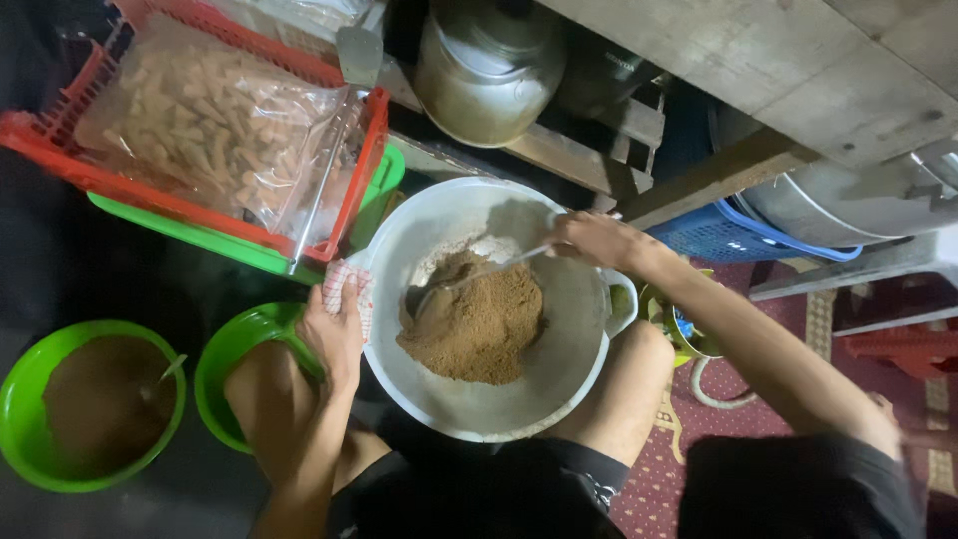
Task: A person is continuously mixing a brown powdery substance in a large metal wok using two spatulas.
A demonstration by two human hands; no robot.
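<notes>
A seated person works one large white basin [584, 374] held between the knees; the left hand [336, 329] is closed on its near rim over a checked cloth [344, 282], while the right hand [591, 240] is clamped on one long spoon [469, 277] dug into a single mound of brown powder [477, 324]; left of the left hand sit two green bowls, one [20, 409] filled with darker powder, one [225, 359] partly hidden by a knee; beyond that hand, one red crate [200, 215] carries one clear plastic bag [210, 120] of pale stick-shaped snacks, stacked over one green tray [215, 243]; past the right hand stand one metal pot [489, 75] and one blue basket [714, 238].
</notes>
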